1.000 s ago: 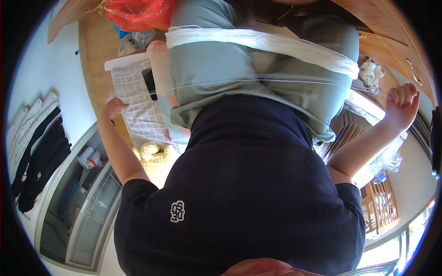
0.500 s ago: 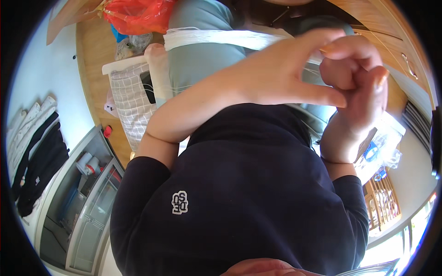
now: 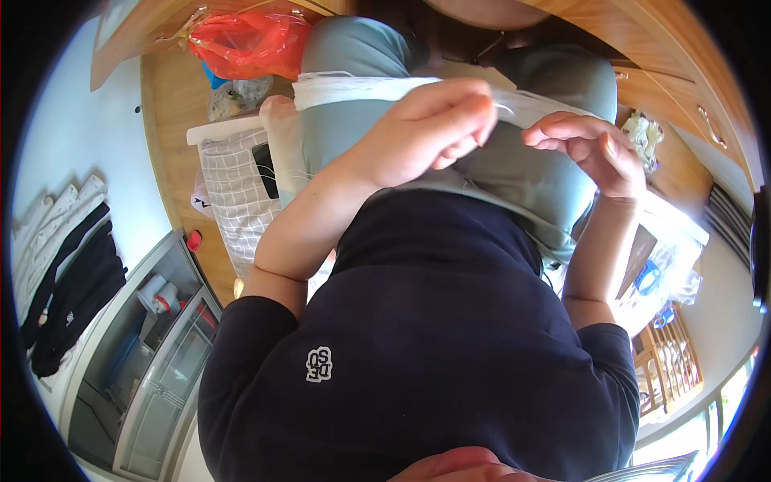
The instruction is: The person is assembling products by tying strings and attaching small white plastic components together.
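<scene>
Since half a second ago, hands part: left hand (image 3: 430, 132) pinches thin white thread (image 3: 507, 108) taut; right hand (image 3: 590, 149) curled, empty (over grey-green cushion (image 3: 514, 173)).

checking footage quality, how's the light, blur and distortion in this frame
Head view: daylight is bright and even on the left hand and right hand, both sharp with no motion blur; the white cloth looks nearly overexposed; glare washes out the window area at lower right; fisheye bends the cabinet edges and a black rim frames the picture.
</scene>
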